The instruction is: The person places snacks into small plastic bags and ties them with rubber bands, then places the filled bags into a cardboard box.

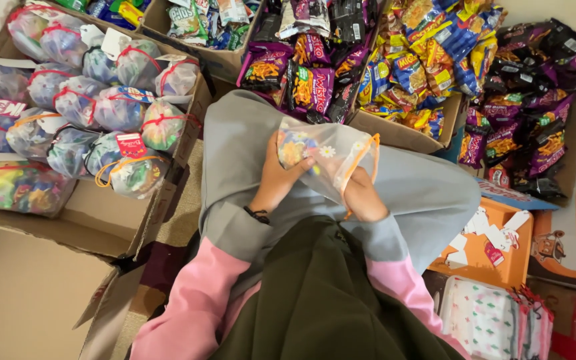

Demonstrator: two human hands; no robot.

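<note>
A sheer drawstring pouch (331, 155) with small flower prints and an orange cord lies over my lap, holding a few colourful snack packets. My left hand (280, 175) grips its left side, fingers closed over the fabric and the packets inside. Under the pouch's right side, my right hand (363, 197) pinches the fabric near the orange cord. Both wrists come out of pink and grey sleeves, and a dark band circles the left wrist.
A cardboard box (95, 220) at the left holds several filled, tied pouches. Boxes of snack packets (401, 67) stand ahead, with purple and black packets (535, 120) at the right. An orange box of paper tags (495, 253) and a stack of empty pouches (495, 320) sit at lower right.
</note>
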